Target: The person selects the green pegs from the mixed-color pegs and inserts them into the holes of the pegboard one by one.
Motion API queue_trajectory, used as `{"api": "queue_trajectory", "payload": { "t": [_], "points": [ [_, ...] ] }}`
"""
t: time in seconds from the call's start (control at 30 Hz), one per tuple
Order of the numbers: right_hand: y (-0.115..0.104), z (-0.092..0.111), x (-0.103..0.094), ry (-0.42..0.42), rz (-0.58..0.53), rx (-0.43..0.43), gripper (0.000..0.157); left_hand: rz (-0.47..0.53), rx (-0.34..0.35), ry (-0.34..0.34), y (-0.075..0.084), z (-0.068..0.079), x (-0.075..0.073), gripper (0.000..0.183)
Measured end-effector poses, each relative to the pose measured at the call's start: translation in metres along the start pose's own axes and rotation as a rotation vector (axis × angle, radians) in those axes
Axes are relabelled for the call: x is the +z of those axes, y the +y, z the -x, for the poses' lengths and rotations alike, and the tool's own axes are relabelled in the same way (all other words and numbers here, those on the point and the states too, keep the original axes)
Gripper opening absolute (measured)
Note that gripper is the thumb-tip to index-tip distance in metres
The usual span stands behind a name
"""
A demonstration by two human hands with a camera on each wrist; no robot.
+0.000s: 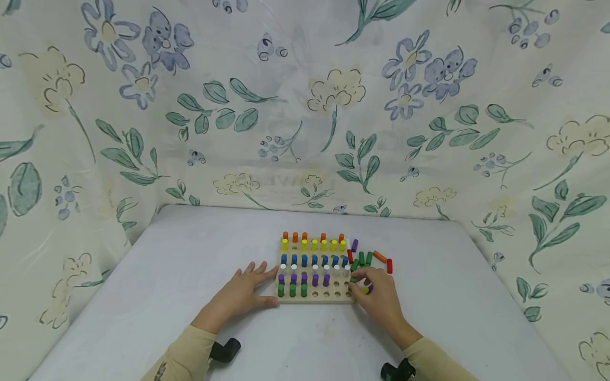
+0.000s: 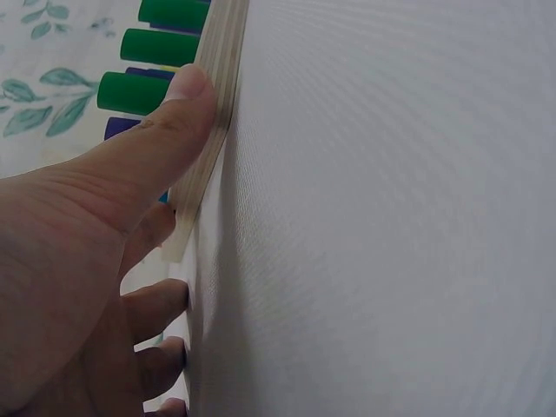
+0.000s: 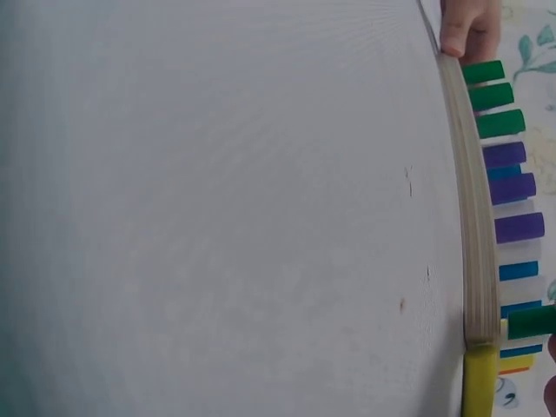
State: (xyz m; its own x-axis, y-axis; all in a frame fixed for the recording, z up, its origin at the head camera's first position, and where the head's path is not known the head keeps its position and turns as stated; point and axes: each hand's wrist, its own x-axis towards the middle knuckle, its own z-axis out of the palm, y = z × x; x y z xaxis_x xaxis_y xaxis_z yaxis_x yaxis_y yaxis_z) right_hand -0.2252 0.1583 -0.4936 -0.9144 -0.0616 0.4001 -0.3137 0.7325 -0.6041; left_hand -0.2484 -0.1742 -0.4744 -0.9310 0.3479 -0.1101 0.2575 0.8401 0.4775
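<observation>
A wooden pegboard (image 1: pixel 314 302) lies on the table with rows of orange, yellow, blue, white, purple and green pegs standing in it. My left hand (image 1: pixel 244 290) rests at its left side, fingers spread, the thumb (image 2: pixel 187 95) against the board's edge near the green pegs (image 2: pixel 161 46). At the right edge my right hand (image 1: pixel 378 293) pinches a green peg (image 3: pixel 530 322) between thumb and fingers. In the right wrist view only bits of those fingertips show. Bare holes show at the right end of the green row.
Loose pegs lie right of the board: several green (image 1: pixel 362 258), an orange peg (image 1: pixel 379 256), a red peg (image 1: pixel 389 265) and a purple peg (image 1: pixel 355 245). A yellow peg (image 3: pixel 479 382) lies by the board's corner. A floral cloth (image 1: pixel 305 132) hangs behind the table.
</observation>
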Motion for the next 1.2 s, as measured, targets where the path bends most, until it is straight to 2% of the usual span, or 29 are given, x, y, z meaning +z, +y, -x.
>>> {"api": "queue_trajectory", "payload": {
  "t": [0.87, 1.2],
  "points": [
    [-0.014, 0.000, 0.012, -0.016, -0.025, -0.083, 0.022, -0.017, -0.003, -0.003, -0.001, 0.000, 0.000, 0.089],
    [-0.022, 0.000, 0.014, -0.056, -0.021, -0.083, 0.021, -0.016, -0.004, -0.001, -0.001, 0.000, 0.000, 0.089]
  ]
}}
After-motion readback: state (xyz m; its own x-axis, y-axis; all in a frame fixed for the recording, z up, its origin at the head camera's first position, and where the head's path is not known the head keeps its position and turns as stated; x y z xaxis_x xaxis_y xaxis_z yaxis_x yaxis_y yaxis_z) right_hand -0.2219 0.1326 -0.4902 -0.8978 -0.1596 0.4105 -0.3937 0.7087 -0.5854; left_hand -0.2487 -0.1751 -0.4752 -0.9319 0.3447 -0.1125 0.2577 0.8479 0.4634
